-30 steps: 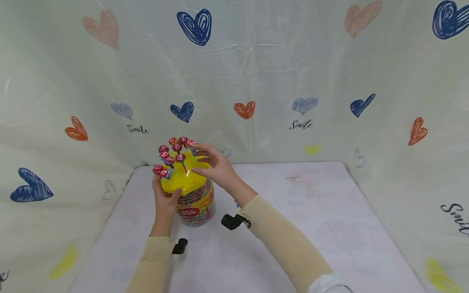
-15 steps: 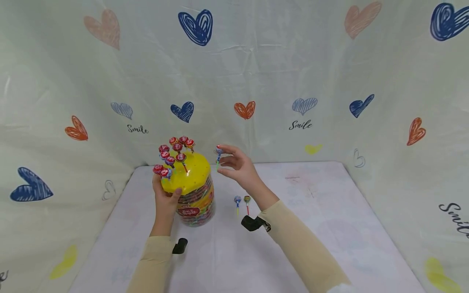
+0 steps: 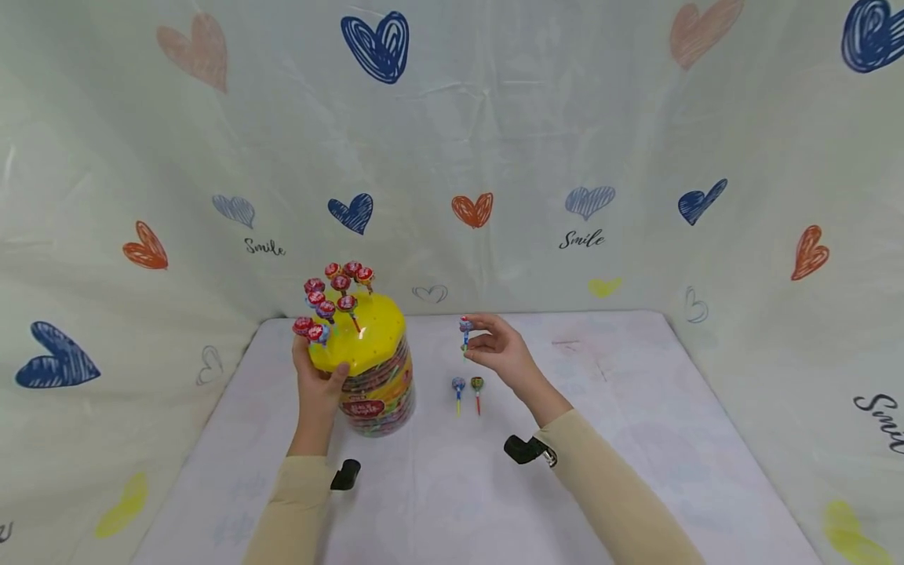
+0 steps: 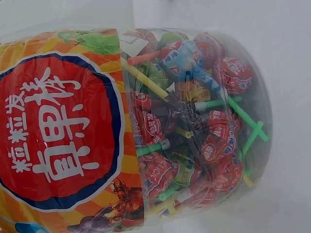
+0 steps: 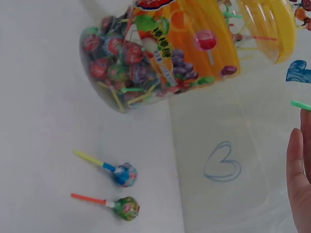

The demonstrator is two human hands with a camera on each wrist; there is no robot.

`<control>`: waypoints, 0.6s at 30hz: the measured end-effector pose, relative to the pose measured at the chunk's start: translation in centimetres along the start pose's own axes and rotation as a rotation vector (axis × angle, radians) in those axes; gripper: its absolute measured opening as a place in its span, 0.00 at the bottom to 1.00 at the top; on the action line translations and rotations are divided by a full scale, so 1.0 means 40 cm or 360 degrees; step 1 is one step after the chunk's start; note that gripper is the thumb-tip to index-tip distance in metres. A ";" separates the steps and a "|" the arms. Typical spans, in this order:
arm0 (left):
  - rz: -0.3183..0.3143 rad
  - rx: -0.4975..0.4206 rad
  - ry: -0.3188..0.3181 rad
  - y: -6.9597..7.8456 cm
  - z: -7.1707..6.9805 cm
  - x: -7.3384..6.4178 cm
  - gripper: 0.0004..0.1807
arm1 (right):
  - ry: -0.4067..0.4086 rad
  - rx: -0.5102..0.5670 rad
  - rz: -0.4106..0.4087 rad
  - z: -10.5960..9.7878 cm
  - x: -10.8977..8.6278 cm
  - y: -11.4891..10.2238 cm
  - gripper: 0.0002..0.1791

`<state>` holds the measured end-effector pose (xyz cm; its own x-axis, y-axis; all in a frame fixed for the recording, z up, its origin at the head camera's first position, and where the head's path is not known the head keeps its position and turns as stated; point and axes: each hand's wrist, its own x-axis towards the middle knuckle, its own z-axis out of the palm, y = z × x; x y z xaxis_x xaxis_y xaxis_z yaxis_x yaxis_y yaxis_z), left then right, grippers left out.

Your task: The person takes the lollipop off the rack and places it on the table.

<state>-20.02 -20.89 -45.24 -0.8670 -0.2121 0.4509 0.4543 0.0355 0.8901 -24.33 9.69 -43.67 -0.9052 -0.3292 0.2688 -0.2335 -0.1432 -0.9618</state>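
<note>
A clear candy jar (image 3: 381, 396) with a yellow lid (image 3: 381, 329) stands left of centre on the table, and wrapped lollipops fill it in the left wrist view. My left hand (image 3: 319, 392) grips the jar near the top, thumb at the lid's edge. Several red-headed lollipops (image 3: 341, 284) stick up from holes in the lid. To the right of the jar, my right hand (image 3: 503, 349) pinches a blue-wrapped lollipop (image 3: 465, 328), head up, above the table. Only its green stick end (image 5: 300, 104) shows in the right wrist view, beside the fingers.
Two lollipops lie side by side on the table, a blue one (image 3: 458, 386) with a yellow stick and a green one (image 3: 477, 384) with a red stick. A white table (image 3: 621, 439) meets a heart-printed curtain (image 3: 523, 259) at the back.
My right hand has moved away from the lid, rightward and lower, carrying the blue-wrapped lollipop. The two lollipops on the table have come out from behind the right arm. My left hand stays on the jar.
</note>
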 end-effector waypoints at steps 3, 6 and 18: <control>0.0012 -0.0011 -0.0009 0.000 0.000 0.001 0.45 | 0.0008 -0.0015 0.0061 -0.027 -0.013 0.030 0.29; 0.0019 -0.0014 -0.0017 0.003 -0.001 0.002 0.44 | 0.0018 -0.0041 0.0127 -0.051 -0.023 0.061 0.29; -0.0014 -0.0032 -0.0025 0.005 -0.001 0.000 0.43 | 0.0068 -0.0153 0.0339 -0.125 -0.068 0.147 0.29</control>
<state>-19.93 -20.92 -45.07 -0.8740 -0.1968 0.4444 0.4507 0.0139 0.8926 -25.01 14.41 -50.32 -0.9514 -0.3024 0.0588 -0.0667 0.0157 -0.9977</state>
